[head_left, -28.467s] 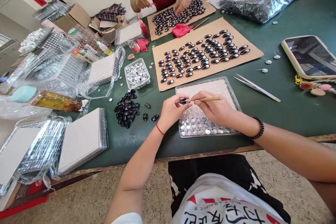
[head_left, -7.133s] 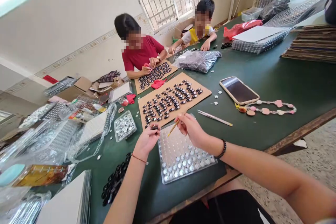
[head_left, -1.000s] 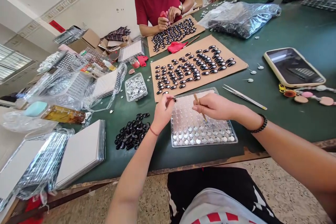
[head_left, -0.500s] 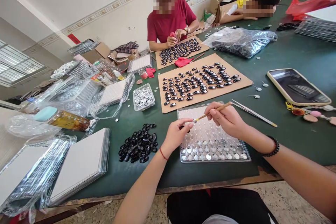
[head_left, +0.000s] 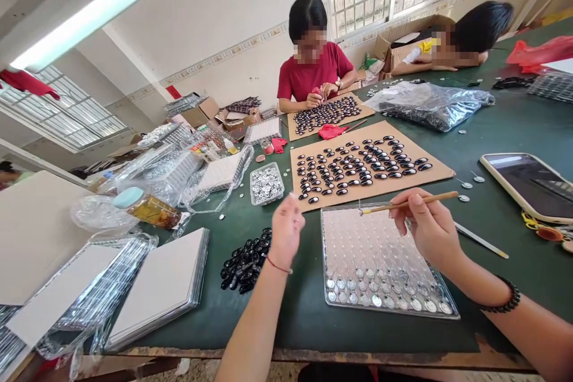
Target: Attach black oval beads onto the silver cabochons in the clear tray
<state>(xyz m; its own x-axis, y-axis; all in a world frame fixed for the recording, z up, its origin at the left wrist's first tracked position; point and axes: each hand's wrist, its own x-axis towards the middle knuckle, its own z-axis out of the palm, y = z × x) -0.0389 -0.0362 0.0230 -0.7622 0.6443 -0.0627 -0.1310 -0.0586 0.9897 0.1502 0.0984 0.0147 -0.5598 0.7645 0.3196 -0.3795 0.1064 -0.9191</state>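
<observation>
My left hand (head_left: pixel 287 228) is raised beside the lower left edge of the cardboard sheet, fingers curled together; whatever they pinch is too small and blurred to make out. My right hand (head_left: pixel 427 224) grips a slim wooden stick (head_left: pixel 436 197) with a yellowish tip. A tiny shiny piece (head_left: pixel 360 212) shows at that tip, above the far edge of a clear plastic tray (head_left: pixel 358 233). Rows of silver discs with thin pins (head_left: pixel 376 301) lie along the tray's near side. Left of the tray is a pile of glossy black oval pieces (head_left: pixel 246 259), partly hidden by my left arm.
The cardboard sheet (head_left: pixel 308 158) bears rows of black ovals. A tub of silver discs (head_left: pixel 267 184), stacked white boards (head_left: pixel 159 286) and a bottle (head_left: pixel 152 209) stand left. A phone (head_left: pixel 528 185) and tweezers (head_left: pixel 483 240) lie right. A co-worker (head_left: pixel 316 74) sits opposite.
My left hand has drawn away from the stick's tip, leftward toward the cardboard's edge. The right hand still holds the stick, its tip now apart from the left hand. The view has tilted up.
</observation>
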